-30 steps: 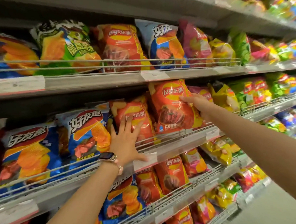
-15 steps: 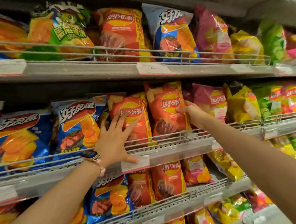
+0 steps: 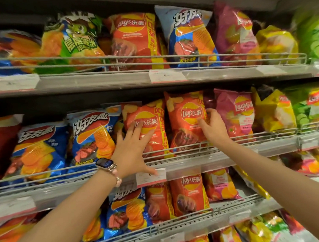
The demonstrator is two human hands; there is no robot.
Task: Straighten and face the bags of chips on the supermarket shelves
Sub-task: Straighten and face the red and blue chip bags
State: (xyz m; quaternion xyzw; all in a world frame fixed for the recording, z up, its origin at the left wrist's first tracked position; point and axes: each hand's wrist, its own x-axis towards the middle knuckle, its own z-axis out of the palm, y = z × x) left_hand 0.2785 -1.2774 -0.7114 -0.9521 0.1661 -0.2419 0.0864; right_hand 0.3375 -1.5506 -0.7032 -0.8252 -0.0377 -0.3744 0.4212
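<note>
Chips bags on the middle shelf are the ones in work now. The left hand presses with straight, spread fingers on one red bag, which leans a little to the left. The right hand holds the right edge of the second red bag, fingers curled around it; this bag stands nearly upright and shows its front. The blue bags on the left look tilted, and the top shelf has a leaning green bag. I judge that most of the task is left.
</note>
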